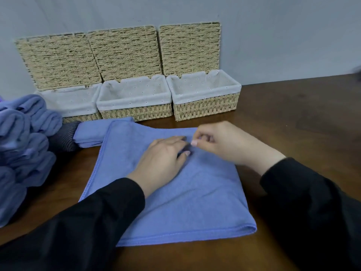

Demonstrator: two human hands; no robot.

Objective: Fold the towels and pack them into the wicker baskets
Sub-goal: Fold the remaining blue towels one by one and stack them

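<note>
A blue towel [175, 192] is spread flat at table centre, doubled once w/ the fold at the near edge, so it's prob. mid-fold and being smoothed before the next fold. The left hand [162, 161] is laid palm-down on the cloth w/ fingers straight, nothing gripped, apparently to pin and flatten it. The right hand [218, 143], at about 1 o'clock from the left and nearly touching its fingertips, is held w/ fingers curled; whether cloth is pinched can't be told, the spot being blurred. One folded towel [89, 133] is parked at 10 o'clock, just under the spread one's far-left corner, likely staged for packing. Unfolded towels [23, 145] are heaped at 9 o'clock, within reach. Three wicker baskets are lined up at 12 o'clock along the wall, left [72, 106], middle [134, 100] and right [205, 98], lids tipped back against it so the lined insides stay open; no towel is seen in them, so packing is judged not yet begun
</note>
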